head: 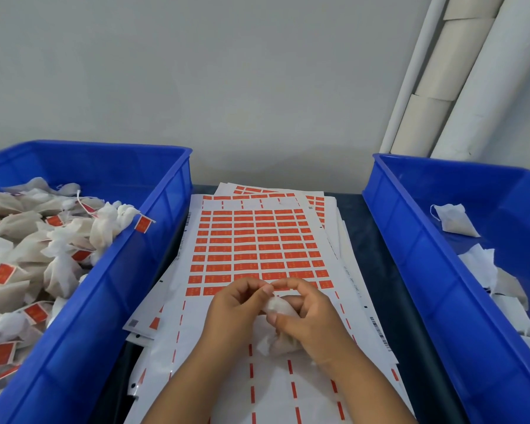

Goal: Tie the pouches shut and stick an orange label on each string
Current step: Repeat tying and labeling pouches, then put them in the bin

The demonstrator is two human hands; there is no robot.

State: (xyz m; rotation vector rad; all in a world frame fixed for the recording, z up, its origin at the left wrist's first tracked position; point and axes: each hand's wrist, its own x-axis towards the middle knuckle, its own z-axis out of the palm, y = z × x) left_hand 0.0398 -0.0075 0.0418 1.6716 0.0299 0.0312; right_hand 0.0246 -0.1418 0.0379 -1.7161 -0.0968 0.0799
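Landmark: top label sheet [257, 246], a white backing sheet printed with rows of orange labels [242, 240], lying on a stack of similar sheets at the centre of the dark table [361, 240]. Its near portion is stripped, showing only short orange dashes.

Item 1. White pouch [277, 338], held over the near, stripped part of the label sheet. Crumpled mesh fabric, neck gathered upward between both hands. Its string is too fine to make out.

Item 2. Left hand [236, 313], over the near part of the sheet, fingers curled, thumb and forefinger pinching at the pouch neck.

Item 3. Right hand [303, 316], just beside the left hand, fingertips touching it; fingers curled round the pouch, thumb pressed on its top.

Item 4. Left blue bin [129, 270], left of the label sheet, its wall touching the sheet stack. Holds a heap of tied pouches [58, 246], many with an orange label on the string; one label hangs over the rim nearest the sheet.

Item 5. Right blue bin [426, 255], right of the label sheet, apart from the stack. Holds loose untied pouches [453, 221], flat and unlabelled.

Item 6. White tubes [471, 87], beyond the right bin, leaning against the grey wall behind the sheet.
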